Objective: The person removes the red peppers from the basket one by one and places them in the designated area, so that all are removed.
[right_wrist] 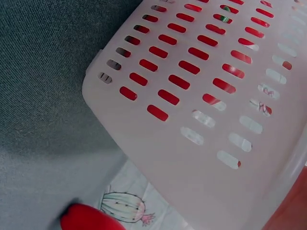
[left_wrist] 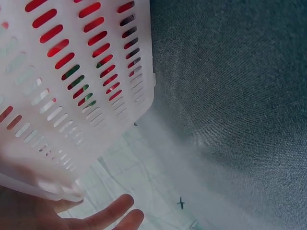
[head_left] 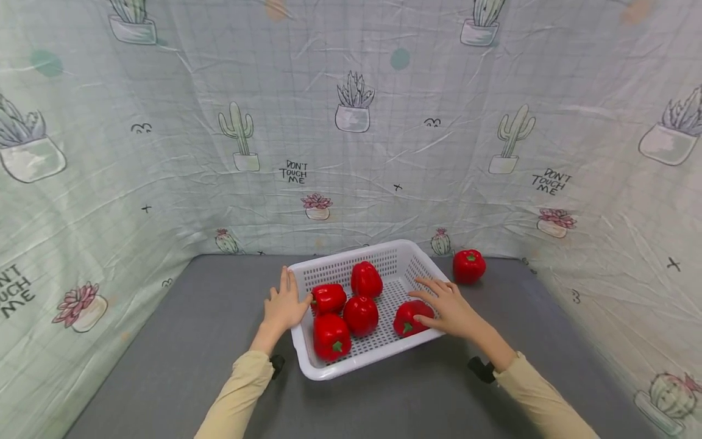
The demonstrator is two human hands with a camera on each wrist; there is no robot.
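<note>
A white perforated plastic basket (head_left: 378,355) holds several red bell peppers. On its left side my left hand (head_left: 284,308) rests at the rim, fingers extended and thumb over the edge near a bell pepper (head_left: 331,299) lying on its side. That hand (left_wrist: 72,221) shows below the rim in the left wrist view. My right hand (head_left: 452,308) reaches across the right rim, fingers spread above the inside. Its thumb overlaps a bell pepper (head_left: 408,316) in the right half; contact between them is unclear.
Another red bell pepper (head_left: 468,266) stands outside the basket on the grey table (head_left: 219,341), beyond its right back side. A patterned cloth (head_left: 351,201) hangs behind and at both sides.
</note>
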